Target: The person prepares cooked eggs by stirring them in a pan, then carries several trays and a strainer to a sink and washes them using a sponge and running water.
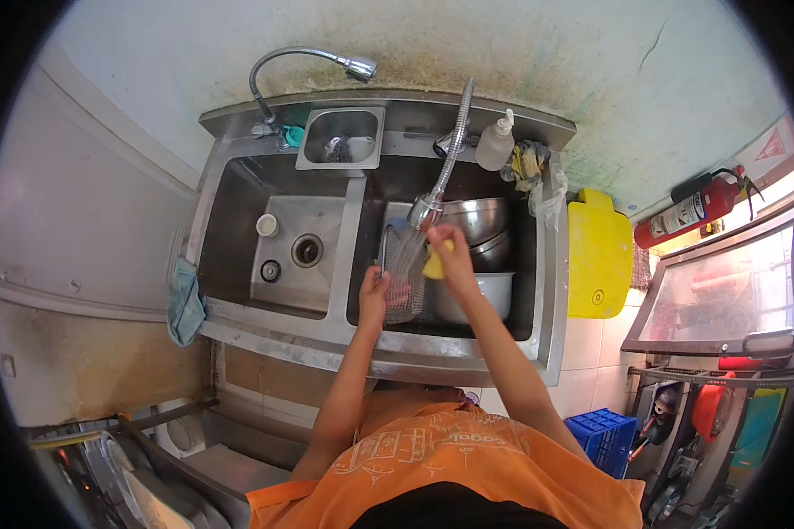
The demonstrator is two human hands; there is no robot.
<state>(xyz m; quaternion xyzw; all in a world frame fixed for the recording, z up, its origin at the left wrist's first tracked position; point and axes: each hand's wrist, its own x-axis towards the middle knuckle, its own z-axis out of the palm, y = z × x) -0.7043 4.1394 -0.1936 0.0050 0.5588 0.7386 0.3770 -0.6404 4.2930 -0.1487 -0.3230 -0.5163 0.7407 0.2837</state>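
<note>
My left hand (375, 291) grips the near-left edge of a rectangular wire mesh basket (405, 291) in the right basin; some fingers show through the mesh. Water sprays onto the basket from the chrome head (425, 210) of a flexible faucet. A yellow sponge (438, 260) is held in my right hand (451, 248), just right of the stream and close beneath the faucet head. Metal bowls (480, 221) and a light grey pot (483, 296) lie to the right in the same basin. Behind the basin stands a pump bottle (495, 145).
The left basin (298, 284) holds a white cup (267, 225) and a drain strainer (270, 270). A steel pan (341, 139) sits on the back ledge, a blue cloth (185, 303) hangs at the left edge, and a yellow lid (599, 258) stands right of the sink.
</note>
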